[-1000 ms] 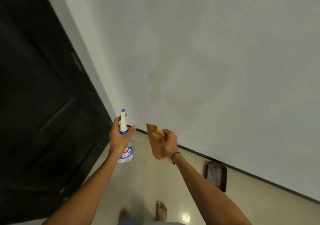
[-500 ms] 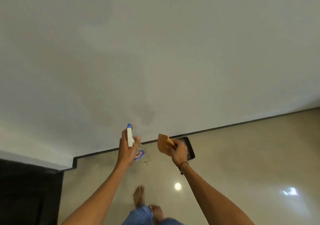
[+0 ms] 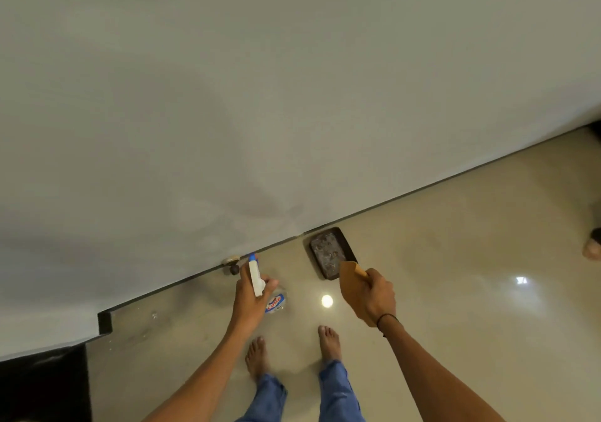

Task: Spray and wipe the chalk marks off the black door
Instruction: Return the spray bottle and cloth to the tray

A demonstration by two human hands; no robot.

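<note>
Head view gives me mostly a plain pale wall meeting a glossy cream tiled floor along a dark skirting line that runs diagonally up to the right. Two bright ceiling-light reflections sit on the tiles. The black door shows only as a dark patch at the bottom-left corner, well apart from both hands; I cannot see any chalk marks on it from here. A small round doorstop sits at the wall base, and a dark rectangular tray lies on the floor against the skirting.

My left hand has its fingers wrapped around the neck of the spray bottle, its white and blue nozzle pointing away from me. The bottle's blue and red label is too blurred for me to read. My right hand pinches a folded tan cloth, fingers curled over it. Bare feet and blue jeans show below.
</note>
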